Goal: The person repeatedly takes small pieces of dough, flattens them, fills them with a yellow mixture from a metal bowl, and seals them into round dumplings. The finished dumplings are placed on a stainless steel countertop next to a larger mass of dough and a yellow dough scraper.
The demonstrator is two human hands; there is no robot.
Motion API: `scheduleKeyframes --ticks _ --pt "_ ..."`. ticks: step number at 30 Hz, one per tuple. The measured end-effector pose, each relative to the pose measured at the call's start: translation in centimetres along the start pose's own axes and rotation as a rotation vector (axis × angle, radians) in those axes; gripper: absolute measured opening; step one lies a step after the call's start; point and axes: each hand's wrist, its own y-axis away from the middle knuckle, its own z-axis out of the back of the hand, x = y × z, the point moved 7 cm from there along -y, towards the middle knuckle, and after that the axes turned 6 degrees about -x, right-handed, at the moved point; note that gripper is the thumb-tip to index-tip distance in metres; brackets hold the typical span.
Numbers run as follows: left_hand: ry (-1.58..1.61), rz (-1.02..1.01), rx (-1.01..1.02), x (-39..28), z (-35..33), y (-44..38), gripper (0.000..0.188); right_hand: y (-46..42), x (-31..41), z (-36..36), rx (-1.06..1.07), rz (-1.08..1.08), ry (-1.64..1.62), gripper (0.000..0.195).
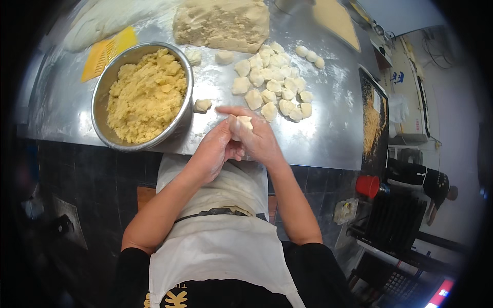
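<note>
Both my hands meet at the near edge of the metal table, around a pale piece of dough (245, 122). My left hand (215, 148) cups it from the left and below; my right hand (259, 138) closes over it, its index finger stretched left. A small dough lump (202, 105) lies just beyond my hands. To the left stands a steel bowl (188, 82) full of crumbly yellow filling (148, 96). Many flattened dough pieces (274, 86) lie in a cluster beyond my right hand, and several round dough balls (311, 56) sit farther right.
A large slab of dough (223, 25) and a floured pale dough mass (104, 21) lie at the back. Yellow and orange plastic scrapers (109, 52) rest behind the bowl. A black tray with crumbs (373, 123) is at the right edge. Another person (435, 184) is at the far right, beyond a red bucket (367, 186).
</note>
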Motion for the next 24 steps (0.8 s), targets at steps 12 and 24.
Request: scheduleKeyframes --ticks 12,24 --pt "0.031 -0.017 -0.132 -0.4 -0.6 1.0 0.049 1.3 0.6 0.6 -0.07 0.043 -0.203 0.058" --pt "0.24 -0.061 -0.169 0.6 -0.3 1.0 0.045 2.2 -0.9 -0.6 -0.187 0.168 -0.089 0.039"
